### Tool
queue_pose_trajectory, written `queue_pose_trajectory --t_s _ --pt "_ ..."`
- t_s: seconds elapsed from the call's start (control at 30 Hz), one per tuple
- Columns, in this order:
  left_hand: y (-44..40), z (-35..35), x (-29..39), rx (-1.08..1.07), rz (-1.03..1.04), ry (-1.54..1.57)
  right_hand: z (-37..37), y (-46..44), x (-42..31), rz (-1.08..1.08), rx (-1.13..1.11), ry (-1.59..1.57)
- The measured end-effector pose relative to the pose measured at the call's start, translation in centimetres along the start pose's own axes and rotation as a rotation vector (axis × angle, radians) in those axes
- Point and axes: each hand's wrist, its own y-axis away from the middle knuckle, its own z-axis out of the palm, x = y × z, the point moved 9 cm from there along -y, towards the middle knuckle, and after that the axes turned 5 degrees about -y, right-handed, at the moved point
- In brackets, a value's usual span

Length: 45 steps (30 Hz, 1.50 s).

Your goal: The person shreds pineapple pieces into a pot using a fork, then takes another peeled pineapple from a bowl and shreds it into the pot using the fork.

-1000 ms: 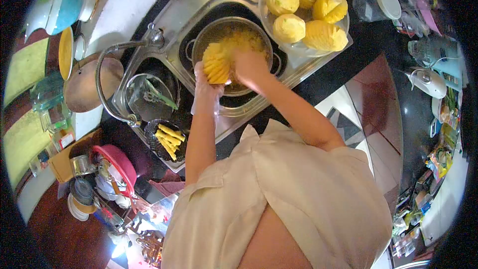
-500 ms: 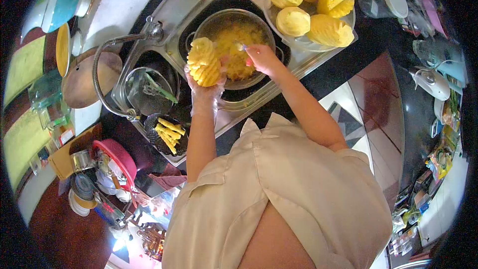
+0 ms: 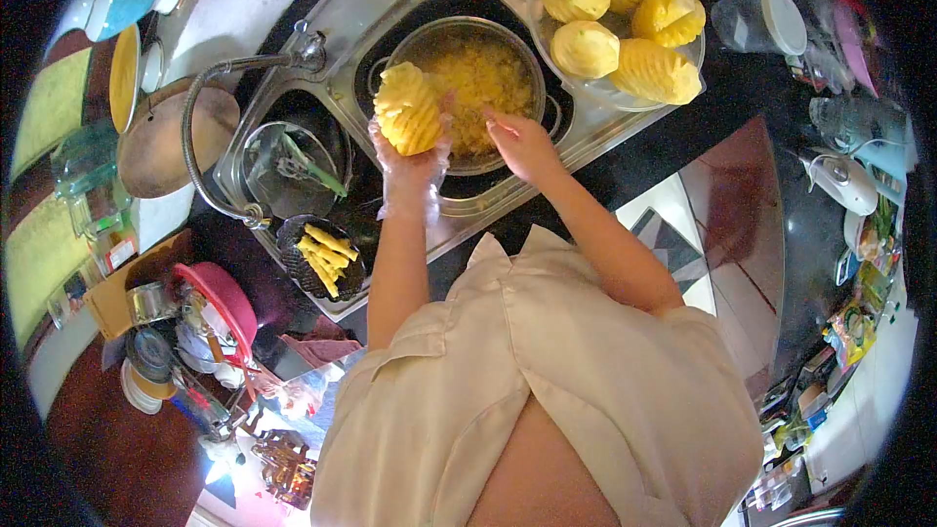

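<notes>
Pineapple [image 3: 408,109] in gloved left hand [image 3: 412,166] at edge of pot [image 3: 468,21], within curled fingers [image 3: 379,141].
Looked heavy, firm, slippery; safest cupped underneath. Could not tell pinch in right hand [image 3: 522,144].

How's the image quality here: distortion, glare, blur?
Head view: strong fisheye bending, black corners; head view: glare around the bright light at lower left, sheen on the steel sink; head view: grooves on the peeled pineapple are readable, but fine detail at the right hand is lost.
</notes>
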Motion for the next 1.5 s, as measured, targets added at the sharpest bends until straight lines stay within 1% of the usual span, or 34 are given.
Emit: queue_pose_trajectory --t_s 0.03,0.1,0.13,0.17,0.2,0.23,0.27,0.37,0.4,0.47,0.5,0.57,0.6,0.67,0.7,0.77,0.8,0.87,1.0,1.07,1.1,1.17,1.3,1.37,1.5 --pt "0.1 -0.2 0.4 -0.001 0.004 0.007 -0.6 -0.3 0.0 -0.001 -0.005 0.006" --pt "0.8 0.3 0.5 -0.117 -0.045 -0.191 -1.5 -1.4 1.0 0.143 0.002 -0.105" --pt "1.3 0.1 0.9 -0.112 0.01 -0.231 -2.2 -1.7 -0.2 0.124 0.067 -0.173" --pt "1.6 -0.3 1.0 -0.11 0.015 -0.233 -2.1 -1.9 -1.4 0.123 0.062 -0.175" --pt "1.8 -1.0 0.9 -0.134 -0.016 -0.247 -1.9 -2.2 -3.3 0.066 0.062 -0.348" --pt "2.0 -1.5 0.7 -0.157 -0.047 -0.261 -1.7 -2.4 -4.5 0.037 0.062 -0.434" --pt "1.7 -3.1 1.2 -0.037 -0.054 -0.261 -1.5 -2.6 -5.7 0.009 0.059 -0.521" --pt "2.6 -2.6 1.2 -0.084 -0.072 -0.331 -0.2 -3.1 -8.9 -0.163 -0.063 -0.368" --pt "2.5 -3.0 1.2 -0.085 -0.073 -0.33 -0.1 -3.1 -8.9 -0.163 -0.062 -0.367" --pt "2.2 -3.3 2.4 -0.092 0.079 -0.415 0.4 -3.4 -8.4 -0.101 -0.071 -0.294" --pt "2.4 -2.8 2.2 -0.092 0.083 -0.413 0.6 -3.5 -8.1 -0.103 -0.074 -0.292" --pt "3.3 -1.3 2.3 -0.142 0.188 -0.57 1.5 -3.6 -7.3 -0.076 -0.114 -0.456" --pt "3.2 -1.5 2.5 -0.139 0.189 -0.568 1.6 -3.5 -7.2 -0.074 -0.117 -0.455" --pt "2.5 -1.8 2.1 -0.157 0.07 -0.549 1.1 -3.5 -7.2 -0.086 -0.07 -0.36" --pt "2.5 -1.3 2.1 -0.161 0.072 -0.549 0.9 -3.4 -7.7 -0.09 -0.07 -0.359" --pt "3.0 -0.8 2.4 -0.112 0.109 -0.671 0.2 -2.8 -8.7 -0.114 -0.057 -0.145" --pt "3.0 -1.1 2.4 -0.111 0.108 -0.671 0.1 -2.7 -8.8 -0.112 -0.058 -0.145" --pt "2.7 -2.4 2.8 -0.031 0.121 -0.621 -0.3 -2.6 -9.1 -0.122 -0.036 -0.085" --pt "3.0 -1.2 2.5 -0.034 0.172 -0.558 -0.4 -2.9 -8.7 -0.168 -0.008 -0.031" --pt "3.3 -0.3 2.3 0.109 0.175 -0.616 -0.2 -3.0 -8.3 -0.18 -0.003 0.04" --pt "3.1 -0.6 2.5 0.109 0.175 -0.614 -0.2 -3.0 -8.1 -0.18 -0.004 0.041" --pt "2.2 -2.2 2.1 0.175 0.062 -0.569 -0.2 -2.8 -8.4 -0.244 -0.003 0.078" --pt "2.1 -2.9 1.7 0.253 0.082 -0.583 0.2 -3.1 -7.4 -0.167 -0.06 0.183" --pt "2.1 -2.6 1.3 0.264 0.089 -0.653 0.0 -3.8 -6.2 -0.128 0.002 0.312" --pt "2.3 -3.3 1.0 0.283 0.07 -0.645 0.6 -5.2 -3.7 -0.11 0.049 0.403"
